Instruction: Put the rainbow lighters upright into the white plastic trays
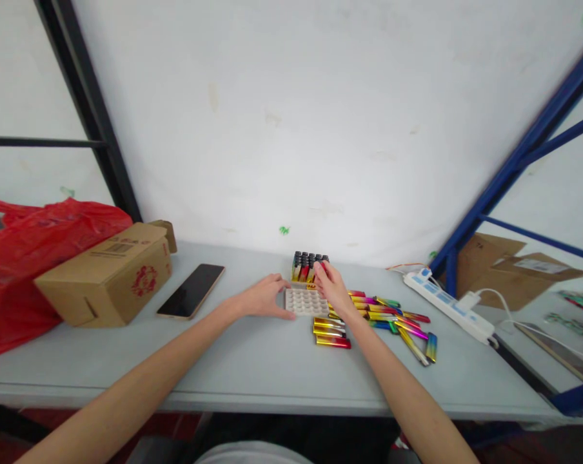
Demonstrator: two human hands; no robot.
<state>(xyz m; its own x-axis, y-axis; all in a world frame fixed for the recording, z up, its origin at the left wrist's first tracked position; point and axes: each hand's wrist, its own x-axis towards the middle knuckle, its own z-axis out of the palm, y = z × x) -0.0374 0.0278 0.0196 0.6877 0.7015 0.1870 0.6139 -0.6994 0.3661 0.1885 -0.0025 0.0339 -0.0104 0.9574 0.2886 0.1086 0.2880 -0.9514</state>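
Note:
My left hand (265, 298) curves round the left side of a white tray (305, 303) with rows of round pockets, thumb at its front corner and fingers at its back corner. My right hand (333, 290) is closed in a pinch just above the tray's right back corner; a bit of shiny red shows at the fingertips, seemingly a lighter, mostly covered by the hand. Behind the tray, a block of upright lighters (304, 264) with black tops stands in close rows. Several shiny lighters (331, 334) lie side by side in front of my right wrist.
A loose heap of coloured metallic lighters (393, 316) spreads to the right. Beyond it lies a white power strip (449, 306) with plugs and cords. On the left are a phone (191, 291), a cardboard box (110, 274) and a red plastic bag (28, 258). A wall (282, 129) rises behind the table.

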